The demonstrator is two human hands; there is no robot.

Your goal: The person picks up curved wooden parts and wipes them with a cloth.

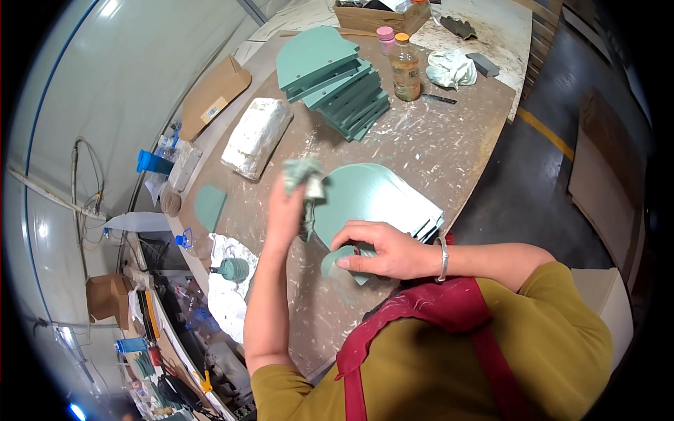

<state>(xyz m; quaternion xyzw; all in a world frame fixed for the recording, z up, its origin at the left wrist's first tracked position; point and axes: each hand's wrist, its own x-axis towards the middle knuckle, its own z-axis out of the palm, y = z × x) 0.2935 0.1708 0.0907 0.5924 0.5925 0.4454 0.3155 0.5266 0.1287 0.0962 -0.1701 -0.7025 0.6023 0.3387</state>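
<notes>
My left hand (284, 214), raised over the table, grips a crumpled pale green-white rag (303, 175), slightly blurred. Just right of it lies a short stack of pale green panels (368, 200), rounded at one end and glossy on top. My right hand (382, 250) is at the near edge of this stack, thumb and fingers closed on a small green rounded piece (335, 261). The fingers hide part of that piece. Farther back, a tall stack of similar green panels (317, 52) leans in a staggered fan.
A white wrapped bundle (258, 137) and a small green panel (209, 207) lie on the left. On a white cloth (228, 302) rests a ridged green cup (234, 269). An orange-capped bottle (405, 74), a black flat tool (439, 99) and a crumpled cloth (451, 69) are back right.
</notes>
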